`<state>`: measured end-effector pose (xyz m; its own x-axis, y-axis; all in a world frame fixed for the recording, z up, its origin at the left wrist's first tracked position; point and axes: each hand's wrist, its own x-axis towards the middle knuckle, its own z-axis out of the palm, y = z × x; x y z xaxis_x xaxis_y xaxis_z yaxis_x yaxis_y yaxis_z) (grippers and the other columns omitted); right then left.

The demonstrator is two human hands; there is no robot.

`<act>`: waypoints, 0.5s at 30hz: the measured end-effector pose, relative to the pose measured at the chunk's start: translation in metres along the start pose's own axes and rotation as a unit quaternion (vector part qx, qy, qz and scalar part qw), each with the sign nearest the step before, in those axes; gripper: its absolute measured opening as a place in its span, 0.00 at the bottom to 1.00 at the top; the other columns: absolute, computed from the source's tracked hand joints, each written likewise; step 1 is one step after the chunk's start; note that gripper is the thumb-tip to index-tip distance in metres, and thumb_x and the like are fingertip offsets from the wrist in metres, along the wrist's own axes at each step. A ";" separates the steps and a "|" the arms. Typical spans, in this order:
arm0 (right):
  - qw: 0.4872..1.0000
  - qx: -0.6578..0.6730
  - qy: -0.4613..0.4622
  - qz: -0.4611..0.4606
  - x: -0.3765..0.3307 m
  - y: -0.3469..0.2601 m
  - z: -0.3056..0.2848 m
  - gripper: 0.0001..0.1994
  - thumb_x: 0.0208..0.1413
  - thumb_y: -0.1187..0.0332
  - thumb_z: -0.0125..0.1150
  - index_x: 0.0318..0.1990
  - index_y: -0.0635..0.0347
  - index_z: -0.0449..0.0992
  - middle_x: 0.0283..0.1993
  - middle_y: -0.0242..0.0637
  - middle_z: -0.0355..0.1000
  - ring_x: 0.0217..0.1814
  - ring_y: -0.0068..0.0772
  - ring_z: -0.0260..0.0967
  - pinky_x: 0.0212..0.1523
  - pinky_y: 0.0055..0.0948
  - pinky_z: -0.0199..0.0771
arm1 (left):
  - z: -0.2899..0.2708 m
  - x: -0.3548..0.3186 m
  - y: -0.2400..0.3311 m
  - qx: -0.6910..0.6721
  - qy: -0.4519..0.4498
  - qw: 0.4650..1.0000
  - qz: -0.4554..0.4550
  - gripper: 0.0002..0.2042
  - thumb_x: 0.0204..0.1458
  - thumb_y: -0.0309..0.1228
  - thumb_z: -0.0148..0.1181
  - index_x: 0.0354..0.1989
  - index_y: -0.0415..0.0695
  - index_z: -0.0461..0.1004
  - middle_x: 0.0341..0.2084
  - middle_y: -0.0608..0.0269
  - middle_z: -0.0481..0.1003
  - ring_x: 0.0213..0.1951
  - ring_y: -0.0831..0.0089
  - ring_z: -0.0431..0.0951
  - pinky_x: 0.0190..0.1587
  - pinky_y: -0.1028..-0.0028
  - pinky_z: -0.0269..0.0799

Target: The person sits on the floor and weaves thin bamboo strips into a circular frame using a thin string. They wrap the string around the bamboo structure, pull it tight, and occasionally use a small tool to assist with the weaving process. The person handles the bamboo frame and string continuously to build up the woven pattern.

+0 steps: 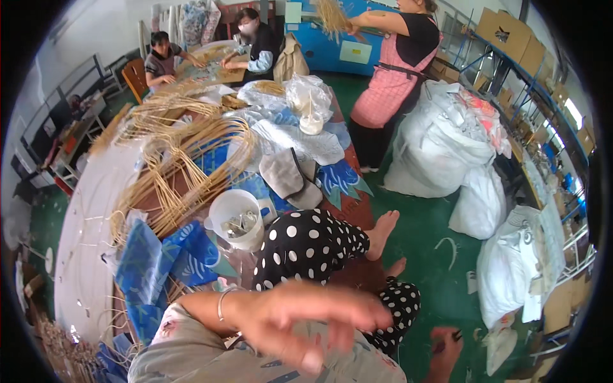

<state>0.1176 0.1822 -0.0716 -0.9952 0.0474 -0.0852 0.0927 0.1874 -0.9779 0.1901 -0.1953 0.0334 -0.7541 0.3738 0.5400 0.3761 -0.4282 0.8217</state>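
My left hand (300, 319) reaches across my lap from the left, a thin bracelet on its wrist. Motion smears its fingers, but they are stretched out and apart, and nothing shows in them. My right hand (444, 354) is low at the right, over the green floor, its fingers closed around a small black thing (456, 336) whose kind I cannot make out. Black trousers with white dots (300, 246) cover my legs, just beyond my left hand. Next to my knee stands a translucent plastic jug (220, 207) with small clear packets inside.
Looped bundles of straw-coloured cane (182, 169) lie ahead over blue patterned cloth (140, 252). Grey slippers (283, 173) rest beyond my knee. Big white sacks (428, 147) stand on the right. One person in a pink apron (377, 89) holds straw stalks; two others sit at a far table.
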 end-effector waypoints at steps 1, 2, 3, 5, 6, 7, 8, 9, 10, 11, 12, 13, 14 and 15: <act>0.993 0.037 -0.090 -0.062 -0.017 -0.043 0.027 0.10 0.51 0.66 0.50 0.29 0.66 0.69 0.31 0.44 0.71 0.23 0.23 0.63 0.26 0.19 0.63 | 0.005 0.001 0.010 -0.029 -0.078 0.996 0.043 0.16 0.45 0.25 0.56 0.43 0.30 0.68 0.40 0.40 0.69 0.36 0.58 0.73 0.36 0.65 0.69; 0.971 0.088 -0.193 -0.113 -0.030 -0.084 0.056 0.11 0.50 0.65 0.51 0.30 0.67 0.70 0.34 0.46 0.72 0.24 0.26 0.65 0.27 0.20 0.64 | 0.012 -0.003 0.018 -0.044 -0.113 0.992 0.042 0.14 0.47 0.26 0.55 0.42 0.31 0.69 0.37 0.44 0.70 0.33 0.58 0.73 0.33 0.66 0.69; 0.919 0.114 -0.357 -0.121 -0.040 -0.106 0.071 0.11 0.50 0.65 0.51 0.32 0.67 0.70 0.35 0.47 0.72 0.25 0.27 0.66 0.27 0.21 0.65 | 0.016 -0.009 0.025 -0.059 -0.146 0.987 0.042 0.13 0.49 0.27 0.53 0.41 0.32 0.69 0.34 0.48 0.72 0.29 0.59 0.72 0.30 0.66 0.68; 0.718 0.156 -0.659 -0.164 -0.045 -0.139 0.108 0.16 0.53 0.59 0.46 0.38 0.65 0.71 0.36 0.44 0.72 0.30 0.33 0.69 0.30 0.27 0.68 | 0.021 -0.018 0.037 -0.036 -0.198 0.977 0.070 0.11 0.51 0.29 0.52 0.39 0.33 0.70 0.30 0.52 0.73 0.24 0.60 0.72 0.24 0.68 0.67; 0.632 0.161 -0.730 -0.202 -0.046 -0.141 0.119 0.18 0.55 0.57 0.44 0.39 0.64 0.72 0.35 0.42 0.71 0.30 0.36 0.68 0.30 0.30 0.68 | 0.020 -0.021 0.040 0.001 -0.208 0.974 0.094 0.11 0.52 0.29 0.51 0.39 0.34 0.70 0.30 0.52 0.73 0.23 0.61 0.73 0.22 0.70 0.66; 0.534 0.168 -0.796 -0.230 -0.048 -0.143 0.129 0.20 0.56 0.55 0.42 0.40 0.64 0.72 0.34 0.40 0.71 0.31 0.38 0.68 0.30 0.33 0.68 | 0.020 -0.025 0.046 0.040 -0.213 0.969 0.114 0.10 0.53 0.29 0.51 0.39 0.34 0.70 0.29 0.52 0.73 0.22 0.62 0.73 0.20 0.71 0.65; 0.506 0.167 -0.803 -0.267 -0.054 -0.141 0.131 0.19 0.57 0.56 0.42 0.38 0.65 0.72 0.32 0.39 0.70 0.28 0.38 0.67 0.27 0.33 0.66 | 0.019 -0.030 0.051 0.051 -0.202 0.971 0.120 0.10 0.53 0.28 0.51 0.39 0.34 0.70 0.26 0.57 0.74 0.22 0.62 0.73 0.20 0.70 0.65; 0.474 0.165 -0.810 -0.303 -0.060 -0.138 0.132 0.18 0.57 0.58 0.43 0.36 0.67 0.72 0.30 0.39 0.69 0.25 0.38 0.66 0.23 0.32 0.65 | 0.018 -0.035 0.057 0.069 -0.195 0.971 0.118 0.09 0.52 0.27 0.51 0.38 0.35 0.71 0.25 0.57 0.74 0.21 0.63 0.73 0.19 0.71 0.65; 0.442 0.159 -0.833 -0.292 -0.059 -0.118 0.117 0.17 0.56 0.59 0.43 0.35 0.67 0.72 0.28 0.39 0.68 0.24 0.37 0.66 0.22 0.32 0.64 | 0.014 -0.038 0.065 0.077 -0.198 0.969 0.128 0.09 0.52 0.27 0.52 0.38 0.35 0.71 0.24 0.57 0.74 0.21 0.65 0.72 0.18 0.71 0.64; 0.411 0.151 -0.854 -0.281 -0.052 -0.089 0.098 0.17 0.56 0.60 0.44 0.33 0.67 0.72 0.27 0.39 0.67 0.24 0.36 0.66 0.21 0.31 0.64 | 0.011 -0.044 0.071 0.084 -0.202 0.966 0.140 0.08 0.51 0.27 0.52 0.37 0.36 0.71 0.24 0.57 0.74 0.20 0.66 0.72 0.17 0.72 0.63; 0.428 0.149 -0.839 -0.302 -0.053 -0.085 0.085 0.16 0.56 0.60 0.45 0.33 0.66 0.72 0.25 0.39 0.67 0.24 0.36 0.65 0.21 0.31 0.63 | 0.011 -0.052 0.069 0.019 -0.206 0.978 0.033 0.08 0.50 0.26 0.53 0.36 0.36 0.71 0.23 0.58 0.73 0.19 0.68 0.72 0.16 0.72 0.62; 0.411 0.158 -0.841 -0.315 -0.044 -0.079 0.085 0.16 0.55 0.60 0.46 0.32 0.66 0.72 0.24 0.39 0.66 0.23 0.36 0.65 0.20 0.31 0.63 | 0.016 -0.077 0.072 -0.029 -0.177 0.981 -0.077 0.07 0.50 0.25 0.53 0.36 0.37 0.72 0.22 0.58 0.73 0.17 0.69 0.71 0.15 0.72 0.61; 0.463 0.150 -0.799 -0.353 -0.053 -0.139 0.093 0.16 0.55 0.59 0.47 0.32 0.66 0.72 0.24 0.39 0.66 0.23 0.36 0.65 0.20 0.30 0.63 | 0.016 -0.084 0.068 -0.094 -0.165 0.965 -0.184 0.06 0.49 0.25 0.54 0.35 0.37 0.72 0.21 0.59 0.73 0.16 0.71 0.70 0.14 0.73 0.60; 0.518 0.126 -0.751 -0.389 -0.061 -0.180 0.100 0.17 0.54 0.58 0.48 0.32 0.65 0.72 0.23 0.40 0.66 0.23 0.37 0.65 0.20 0.30 0.63 | 0.007 -0.079 0.066 -0.073 -0.237 0.965 -0.079 0.08 0.48 0.24 0.55 0.36 0.35 0.71 0.24 0.55 0.73 0.18 0.69 0.71 0.16 0.72 0.62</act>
<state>0.1584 0.0477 0.0905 0.3539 -0.7986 0.4868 -0.1732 -0.5674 -0.8050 0.2785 -0.2471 0.0464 -0.4511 0.7642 0.4610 0.1695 -0.4337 0.8850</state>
